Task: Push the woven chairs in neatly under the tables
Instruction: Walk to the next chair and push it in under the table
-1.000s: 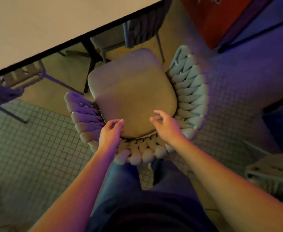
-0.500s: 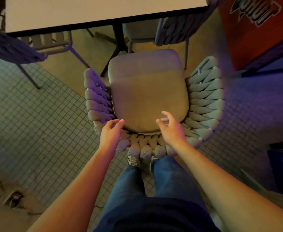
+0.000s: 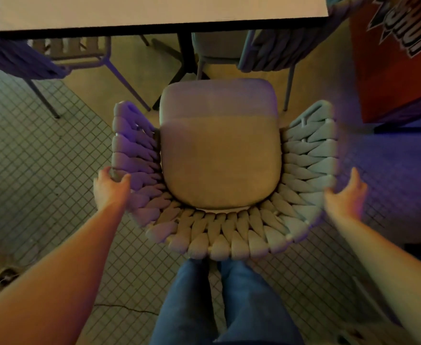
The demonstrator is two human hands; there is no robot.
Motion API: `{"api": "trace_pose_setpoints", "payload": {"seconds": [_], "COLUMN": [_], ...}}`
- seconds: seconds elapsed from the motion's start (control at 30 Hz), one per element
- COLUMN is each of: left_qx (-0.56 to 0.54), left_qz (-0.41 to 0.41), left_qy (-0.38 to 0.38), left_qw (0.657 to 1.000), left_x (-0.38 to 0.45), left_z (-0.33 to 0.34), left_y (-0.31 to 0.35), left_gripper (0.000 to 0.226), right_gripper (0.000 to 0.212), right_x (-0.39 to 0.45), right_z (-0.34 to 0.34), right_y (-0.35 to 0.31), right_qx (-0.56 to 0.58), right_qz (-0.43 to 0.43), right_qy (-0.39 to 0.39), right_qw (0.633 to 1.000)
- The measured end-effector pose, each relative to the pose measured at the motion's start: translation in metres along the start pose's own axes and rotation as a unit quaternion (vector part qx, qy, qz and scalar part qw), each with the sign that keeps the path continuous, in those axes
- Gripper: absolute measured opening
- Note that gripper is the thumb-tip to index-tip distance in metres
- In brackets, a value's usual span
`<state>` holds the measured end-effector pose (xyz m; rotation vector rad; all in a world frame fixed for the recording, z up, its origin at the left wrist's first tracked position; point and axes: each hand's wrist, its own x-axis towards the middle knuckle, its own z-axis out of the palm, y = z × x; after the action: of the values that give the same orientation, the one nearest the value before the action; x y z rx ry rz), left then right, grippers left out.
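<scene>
Woven-rope armchair (image 3: 229, 235), grey, one item: stands directly ahead of me between my two hands, squared to the table (image 3: 154, 11) beyond, its seat not yet under the top. Change noted: half a second ago both my hands sat close together on the back rim near the cushion; they have since moved apart to the outer flanks of the curved backrest. Judged meaning: I have traded a steering hold for a wide, balanced one, ready to drive the chair straight forward.

Table, pale top with dark edge: beyond my fingertips, its black pedestal leg (image 3: 185, 53) in line with the chair's front. Two further woven chairs tucked at its far sides.

Seat cushion (image 3: 220, 160), tan fabric: lies between my hands, nothing on it.

Left hand (image 3: 111, 189): curled around the outer left rim of the weave, thumb on top, fingers wrapped over the edge; holding.

Right hand (image 3: 346, 196): spread, fingers fairly straight, palm turned toward the outer right flank; I cannot tell whether it touches or sits just beside the weave.
</scene>
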<state>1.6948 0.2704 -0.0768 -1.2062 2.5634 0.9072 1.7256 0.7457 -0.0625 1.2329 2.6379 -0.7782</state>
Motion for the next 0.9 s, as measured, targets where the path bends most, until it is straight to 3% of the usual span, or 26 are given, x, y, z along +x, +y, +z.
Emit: {"api": "trace_pose_setpoints", "payload": {"seconds": [0.1,0.17,0.37,0.9], "left_qx": [0.005,0.003,0.009,0.046], "left_qz": [0.006,0.006,0.004,-0.007], "left_qy": [-0.047,-0.072,-0.090,-0.049], "left_qw": [0.999,0.997,0.996,0.998], "left_x": [0.031,0.043,0.053,0.135], "left_z": [0.004,0.008,0.004,-0.063], "left_y": [0.006,0.008,0.007,-0.037], "left_gripper": [0.061,0.050,0.036,0.042], "right_gripper": [0.087,0.089,0.088,0.083], "right_x": [0.027,0.034,0.024,-0.050], "right_z": [0.010,0.019,0.021,0.073], "right_y": [0.008,0.008,0.001,-0.063], "right_qx": [0.021,0.032,0.017,0.060], "right_qz": [0.043,0.039,0.067,0.053], "right_qy": [-0.086,-0.108,-0.090,-0.118], "right_qw": [0.995,0.993,0.994,0.990]}}
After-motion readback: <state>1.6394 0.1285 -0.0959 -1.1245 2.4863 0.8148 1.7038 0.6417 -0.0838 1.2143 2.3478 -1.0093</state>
